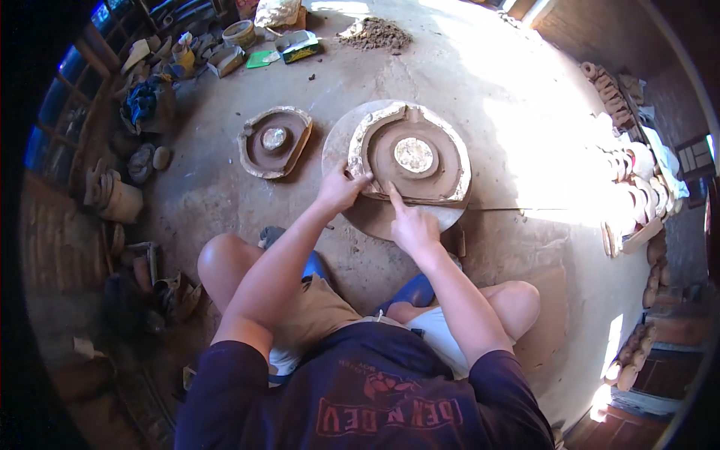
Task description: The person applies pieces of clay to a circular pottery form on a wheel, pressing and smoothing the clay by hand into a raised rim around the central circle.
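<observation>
In front of me a round plaster mould with a flat near side rests on a round grey disc. Its inside is lined with brown clay around a whitish round core. My left hand grips the mould's rim at the near left corner, fingers bent over the edge. With its index finger stretched out, my right hand touches the clay by the near straight edge; its other fingers curl in and no tool shows. To the left, apart from both hands, lies a smaller mould of like form.
A clay heap lies at the far side. Tubs, boxes and a bucket line the left, with a green sheet near them. Stacked clay pieces stand along the right wall. My bent knees flank the disc's near side.
</observation>
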Tool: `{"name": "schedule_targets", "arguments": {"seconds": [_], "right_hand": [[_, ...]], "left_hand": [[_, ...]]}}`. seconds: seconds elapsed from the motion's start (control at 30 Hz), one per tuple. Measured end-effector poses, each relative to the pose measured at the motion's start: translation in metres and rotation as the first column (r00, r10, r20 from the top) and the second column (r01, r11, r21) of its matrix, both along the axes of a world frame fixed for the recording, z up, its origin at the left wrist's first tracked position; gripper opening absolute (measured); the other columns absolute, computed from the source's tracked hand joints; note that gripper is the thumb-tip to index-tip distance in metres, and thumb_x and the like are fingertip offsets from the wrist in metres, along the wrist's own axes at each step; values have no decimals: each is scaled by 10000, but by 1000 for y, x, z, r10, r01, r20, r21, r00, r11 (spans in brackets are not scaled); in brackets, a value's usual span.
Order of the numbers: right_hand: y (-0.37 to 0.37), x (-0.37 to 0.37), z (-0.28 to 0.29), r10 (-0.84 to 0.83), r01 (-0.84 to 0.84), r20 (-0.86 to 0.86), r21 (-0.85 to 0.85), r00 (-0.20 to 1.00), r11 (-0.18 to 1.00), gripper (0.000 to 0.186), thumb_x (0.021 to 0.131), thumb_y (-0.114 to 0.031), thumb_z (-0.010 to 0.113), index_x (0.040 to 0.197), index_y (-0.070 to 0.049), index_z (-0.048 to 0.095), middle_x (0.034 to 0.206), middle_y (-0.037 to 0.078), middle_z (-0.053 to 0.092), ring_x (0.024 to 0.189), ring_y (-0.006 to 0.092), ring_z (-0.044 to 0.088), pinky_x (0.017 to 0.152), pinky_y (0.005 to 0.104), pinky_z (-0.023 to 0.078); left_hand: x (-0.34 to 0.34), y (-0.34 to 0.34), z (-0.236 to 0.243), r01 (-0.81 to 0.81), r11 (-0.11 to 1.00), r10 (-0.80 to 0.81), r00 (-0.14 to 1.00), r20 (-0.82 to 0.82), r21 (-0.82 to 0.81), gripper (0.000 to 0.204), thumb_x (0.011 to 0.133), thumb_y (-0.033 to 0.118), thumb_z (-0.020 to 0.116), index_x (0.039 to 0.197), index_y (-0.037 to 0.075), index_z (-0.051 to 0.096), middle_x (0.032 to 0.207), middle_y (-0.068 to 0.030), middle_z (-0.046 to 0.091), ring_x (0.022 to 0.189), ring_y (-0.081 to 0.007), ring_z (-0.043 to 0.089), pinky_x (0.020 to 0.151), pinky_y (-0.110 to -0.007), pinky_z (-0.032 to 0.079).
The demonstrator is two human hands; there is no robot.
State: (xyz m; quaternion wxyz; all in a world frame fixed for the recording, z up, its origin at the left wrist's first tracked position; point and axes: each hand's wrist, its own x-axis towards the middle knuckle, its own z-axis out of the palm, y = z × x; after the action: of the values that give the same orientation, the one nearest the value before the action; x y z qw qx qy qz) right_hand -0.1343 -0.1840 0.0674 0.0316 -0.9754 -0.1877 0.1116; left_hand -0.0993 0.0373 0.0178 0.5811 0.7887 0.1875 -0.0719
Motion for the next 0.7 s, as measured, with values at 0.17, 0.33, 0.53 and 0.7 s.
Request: {"name": "schedule_targets", "arguments": {"seconds": [0.17, 0.33, 0.53, 0.7], "right_hand": [[-39, 8, -9, 30, -28, 53, -46, 998, 999, 879, 912, -184, 662, 1718, -340, 349, 785, 206, 770, 710, 392, 773, 691, 560, 613], [-4, 23, 19, 90, -90, 117, -7, 989, 996, 871, 901, -178, 665, 1718, -245, 368, 784, 189, 775, 701, 375, 774, 670, 527, 620], [8, 49, 13, 201, -195, 18, -169, 979, 966, 945, 832, -140, 681, 1719, -182, 359, 795, 191, 778, 716, 363, 781, 678, 517, 625], [-30, 24, 17, 183, -181, -16, -255, 983, 950, 962, 862, -145, 678, 1742, -168, 291, 816, 199, 782, 713, 331, 786, 651, 502, 625]], "left_hand": [[-4, -11, -13, -11, 1000, 10, 999, 36, 16, 718, 916, 390, 857, 1435, -37, 605, 1319, -269, 742, 1246, -392, 712, 1082, -454, 538], [-16, -18, 1, -46, 999, 44, 995, 92, 15, 717, 923, 382, 846, 1446, -37, 591, 1330, -305, 722, 1283, -437, 684, 1108, -477, 524], [-16, -22, -2, -51, 998, 50, 998, 32, 26, 768, 924, 372, 850, 1490, -49, 546, 1357, -307, 710, 1287, -423, 688, 1103, -462, 530], [-16, -17, 2, -23, 1000, 24, 999, 23, -11, 797, 936, 370, 845, 1513, -67, 511, 1376, -306, 703, 1296, -408, 688, 1105, -456, 531]]}}
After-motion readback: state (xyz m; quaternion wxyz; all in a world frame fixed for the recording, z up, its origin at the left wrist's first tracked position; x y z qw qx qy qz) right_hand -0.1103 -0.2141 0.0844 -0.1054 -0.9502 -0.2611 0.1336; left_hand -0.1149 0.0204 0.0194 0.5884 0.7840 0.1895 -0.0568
